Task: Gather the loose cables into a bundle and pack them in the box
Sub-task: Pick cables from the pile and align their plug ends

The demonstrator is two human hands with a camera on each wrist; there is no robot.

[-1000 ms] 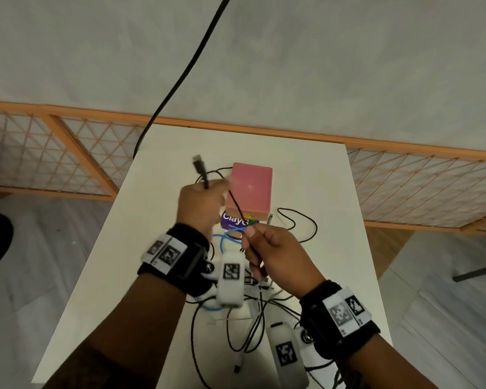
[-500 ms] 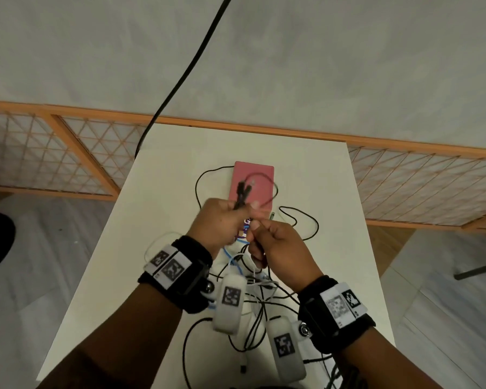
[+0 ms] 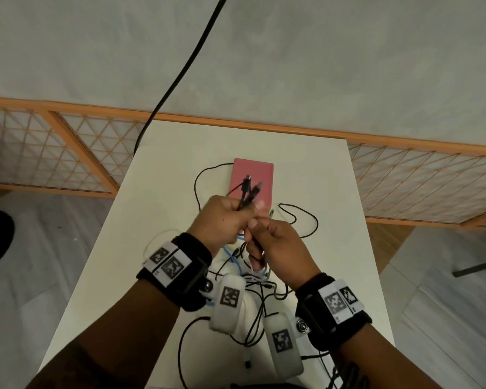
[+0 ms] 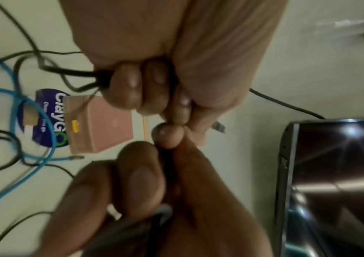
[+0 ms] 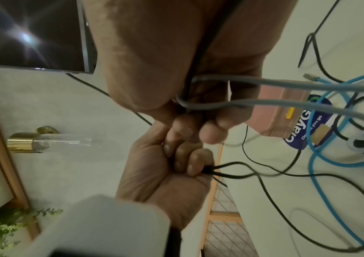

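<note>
A pink box (image 3: 251,178) lies closed at the table's far middle, on a purple "ClayGo" packet (image 4: 48,120). Just in front of it my left hand (image 3: 244,211) grips a black cable (image 3: 243,192) near both ends, with two plugs sticking up over the box. Touching it, my right hand (image 3: 254,234) grips the same black cable lower down, plus a loop of grey cable (image 5: 264,83). A blue cable (image 3: 230,256) and more black cable (image 3: 300,220) lie loose on the white table (image 3: 157,192) under and around my hands.
A thick black cord (image 3: 180,74) hangs from above past the table's far left corner. An orange lattice rail (image 3: 418,178) runs behind the table. A dark screen (image 4: 330,173) and a brass wall lamp (image 5: 29,140) show in the wrist views. White wrist-camera pods (image 3: 227,299) hang over the cable tangle.
My left hand came down and to the right from its raised position and met my right hand. It held one plug end before; two plug ends now stand together in its grip.
</note>
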